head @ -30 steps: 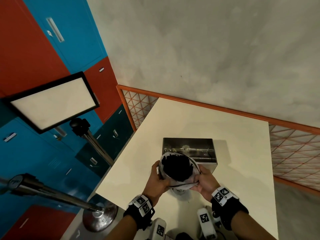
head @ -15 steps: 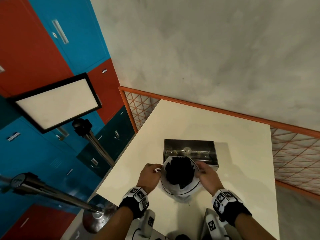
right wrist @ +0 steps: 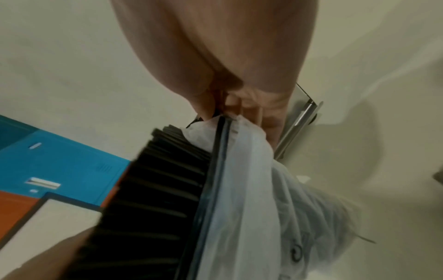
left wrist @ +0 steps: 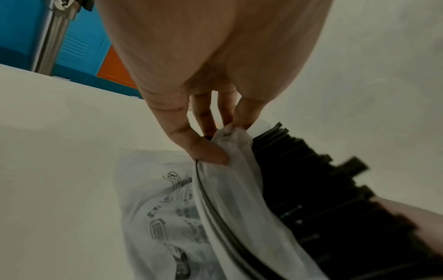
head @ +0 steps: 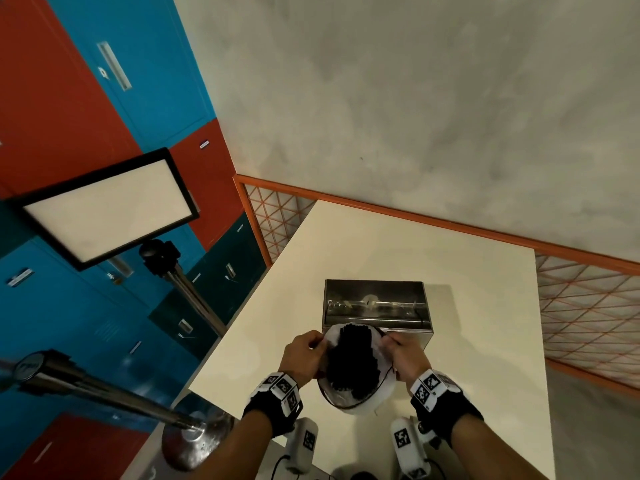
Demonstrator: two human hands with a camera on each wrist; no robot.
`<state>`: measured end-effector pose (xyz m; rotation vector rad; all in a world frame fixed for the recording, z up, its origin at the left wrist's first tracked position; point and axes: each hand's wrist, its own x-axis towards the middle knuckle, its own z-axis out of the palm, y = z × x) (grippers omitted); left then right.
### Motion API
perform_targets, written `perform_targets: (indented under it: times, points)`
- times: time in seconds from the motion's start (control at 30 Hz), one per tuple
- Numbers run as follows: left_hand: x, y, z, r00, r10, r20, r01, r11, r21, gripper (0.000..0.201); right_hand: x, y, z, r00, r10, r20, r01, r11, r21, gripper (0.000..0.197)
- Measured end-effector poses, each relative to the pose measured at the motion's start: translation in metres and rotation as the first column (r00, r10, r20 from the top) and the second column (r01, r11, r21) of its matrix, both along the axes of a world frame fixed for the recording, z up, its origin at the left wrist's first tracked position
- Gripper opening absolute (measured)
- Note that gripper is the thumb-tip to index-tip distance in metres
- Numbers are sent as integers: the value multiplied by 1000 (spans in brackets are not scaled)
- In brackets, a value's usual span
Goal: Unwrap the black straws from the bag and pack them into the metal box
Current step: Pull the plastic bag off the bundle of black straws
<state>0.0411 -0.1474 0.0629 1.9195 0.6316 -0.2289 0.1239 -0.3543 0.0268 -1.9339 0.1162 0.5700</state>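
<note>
Now my left hand (head: 304,358) and right hand (head: 403,358) each pinch the bag (head: 367,401) rim, exposing black straws (head: 351,363) before the metal box (head: 375,306).

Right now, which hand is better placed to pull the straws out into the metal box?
Probably the right hand: it pinches the bag rim right beside the metal box. The left hand pinches the opposite rim, farther away, and could steady the bag around the black straws.

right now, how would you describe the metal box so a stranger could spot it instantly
Find the cream table set against the grey wall. On it, just beyond the two hands holding a white bag of black straws, stands the metal box. It is the only shiny, open-topped steel rectangle there.
</note>
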Motion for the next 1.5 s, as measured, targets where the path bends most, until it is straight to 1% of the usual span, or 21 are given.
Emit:
perform_targets:
  times: [0.03,0.1,0.23,0.27,0.37,0.43,0.5,0.57,0.63,0.67,0.73,0.77,0.83,0.9,0.97,1.03,1.1,1.2,1.33,1.4,1.5]
  points:
    - [1,1,-4,1000,4,-16,-4,1000,7,19,1,0,0,999,32,10,-31,998,-48,40]
    - [1,3,-11,998,21,-54,-20,1000,5,20,1,-3,0,995,100,-9,-100,986,-133,27]
    - [7,20,-67,996,59,-67,-57,998,42,35,-1,-8,-6,990,135,-48,-143,953,-266,25]
    - [7,21,-69,995,69,-74,-68,997,26,34,-2,-9,-6,990,126,-59,-137,955,-265,24]
    - [1,6,-21,991,127,-29,-129,989,-73,16,-2,-13,-3,995,71,-73,-82,984,-158,19]
    - [-1,3,-12,986,164,25,-157,971,-179,17,-4,-17,1,998,25,-58,-29,997,-68,20]
    - [-2,3,-9,990,110,92,-86,969,-231,30,-9,-21,7,998,-17,-61,18,1000,17,28]
    - [-7,6,-4,986,-42,164,58,994,-95,48,-12,-24,12,1000,1,-15,0,999,52,34]
    - [-12,7,1,958,-207,198,209,978,9,68,-12,-25,15,998,51,45,-53,997,58,39]
    - [-15,6,4,940,-266,212,273,962,-3,77,-12,-24,15,996,67,64,-71,996,53,41]
    - [-19,-1,5,913,-342,222,371,922,-108,99,-12,-23,13,988,100,119,-103,995,14,45]
    - [-20,-4,2,906,-364,214,395,911,-121,112,-11,-22,12,983,116,143,-115,993,-17,47]
    - [-16,-10,-11,913,-378,156,380,925,14,135,-11,-19,10,974,147,173,-137,988,-66,48]
    - [-12,-14,-19,924,-361,127,346,929,131,143,-12,-16,12,955,227,193,-200,969,-146,43]
    - [-9,-16,-24,934,-330,138,310,939,151,143,-13,-14,17,918,334,215,-275,925,-260,43]
    - [-7,-17,-24,950,-280,137,263,956,131,137,-13,-15,26,894,379,239,-314,910,-269,60]
    - [-5,-16,-22,952,-279,125,257,952,166,126,-12,-18,40,853,444,276,-382,889,-252,77]
    - [-1,-16,-19,931,-345,117,302,912,279,104,-11,-19,51,777,586,230,-538,808,-240,96]
    - [7,-15,-17,905,-423,48,376,848,372,88,-10,-15,47,776,604,183,-563,793,-232,117]
    - [10,-14,-16,908,-418,30,376,844,382,84,-8,-11,38,776,600,195,-548,794,-262,119]
    - [15,-17,-12,920,-392,30,352,856,378,68,-5,-6,28,782,572,246,-499,812,-302,100]
